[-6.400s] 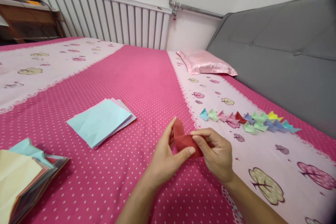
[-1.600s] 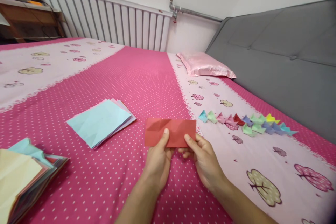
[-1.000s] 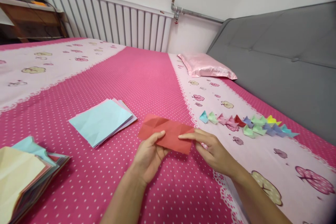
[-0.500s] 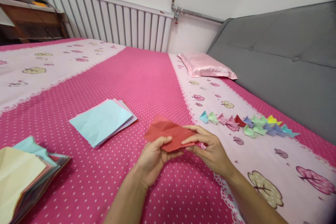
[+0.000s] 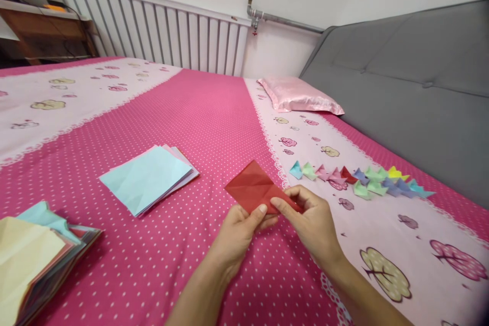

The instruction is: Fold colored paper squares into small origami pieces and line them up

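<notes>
A creased red sheet of origami paper (image 5: 252,186) is held above the bed between both hands, one corner pointing away from me. My left hand (image 5: 242,229) pinches its near edge, thumb on top and fingers beneath. On the right side, my right hand (image 5: 309,216) grips the paper with the thumb across its face and the fingers behind. Part of the paper's right end is hidden by the right hand. To the right lie several small folded paper boats (image 5: 361,179) in many colours, set close together in rows.
A stack of paper sheets (image 5: 147,178), light blue on top, lies left of my hands. Nearer, at the left edge, sits a pile of creased papers (image 5: 28,254). Farther off are a pink pillow (image 5: 298,96), a grey headboard (image 5: 405,71) and a white radiator (image 5: 164,30).
The red paper has been turned, so a corner now points away from me and a flatter, darker face shows. My left hand has shifted right, closer to my right hand.
</notes>
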`<state>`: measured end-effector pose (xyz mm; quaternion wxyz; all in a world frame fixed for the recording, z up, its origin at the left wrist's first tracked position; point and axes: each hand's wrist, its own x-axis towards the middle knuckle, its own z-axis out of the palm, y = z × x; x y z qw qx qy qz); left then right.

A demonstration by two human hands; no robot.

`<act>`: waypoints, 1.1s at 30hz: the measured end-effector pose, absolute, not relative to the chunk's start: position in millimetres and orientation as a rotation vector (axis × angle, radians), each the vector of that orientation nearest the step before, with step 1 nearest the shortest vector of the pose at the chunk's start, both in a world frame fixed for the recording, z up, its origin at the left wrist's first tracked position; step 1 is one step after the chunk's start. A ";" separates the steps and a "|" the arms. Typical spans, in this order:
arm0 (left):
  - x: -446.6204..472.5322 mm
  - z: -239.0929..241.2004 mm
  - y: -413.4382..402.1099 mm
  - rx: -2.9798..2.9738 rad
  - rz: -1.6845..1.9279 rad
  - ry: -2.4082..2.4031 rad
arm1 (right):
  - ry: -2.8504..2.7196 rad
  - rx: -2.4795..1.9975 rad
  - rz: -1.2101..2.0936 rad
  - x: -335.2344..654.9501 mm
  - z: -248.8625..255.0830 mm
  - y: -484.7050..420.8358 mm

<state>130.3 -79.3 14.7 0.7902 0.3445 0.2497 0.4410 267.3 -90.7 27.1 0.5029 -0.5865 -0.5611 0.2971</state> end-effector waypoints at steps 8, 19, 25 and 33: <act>128.1 21.3 -79.3 0.667 0.947 0.648 | -1.180 -1.328 0.872 269.0 23.4 -87.2; 122.6 16.3 -72.4 0.807 1.041 0.943 | -1.069 -1.270 1.252 268.3 22.8 -86.3; 121.7 17.7 -73.3 0.794 1.007 0.962 | -1.141 -1.356 1.121 270.6 21.8 -84.2; 120.5 23.7 -73.5 0.555 0.957 0.647 | -1.140 -1.202 1.152 269.0 19.6 -81.7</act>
